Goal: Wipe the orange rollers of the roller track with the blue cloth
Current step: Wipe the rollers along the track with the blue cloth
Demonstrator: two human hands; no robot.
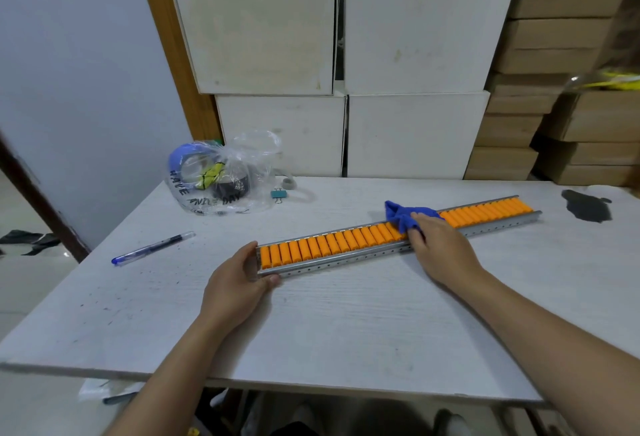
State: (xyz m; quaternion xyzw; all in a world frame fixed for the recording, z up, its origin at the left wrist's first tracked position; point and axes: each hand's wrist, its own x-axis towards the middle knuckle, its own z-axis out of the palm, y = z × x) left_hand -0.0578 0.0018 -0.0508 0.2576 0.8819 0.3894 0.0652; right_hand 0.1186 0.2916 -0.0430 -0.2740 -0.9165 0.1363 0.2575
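Note:
A long metal roller track lies slantwise across the white table, its row of orange rollers running from near left to far right. My left hand grips the track's near left end, thumb on the front rail and fingers around the end. My right hand presses a crumpled blue cloth onto the rollers near the track's middle. The cloth and hand hide several rollers there. More orange rollers show beyond the cloth toward the far right end.
A clear plastic bag with tape rolls sits at the back left, a small binder clip beside it. A blue pen lies at the left. A dark stain marks the far right. White boxes stand behind the table.

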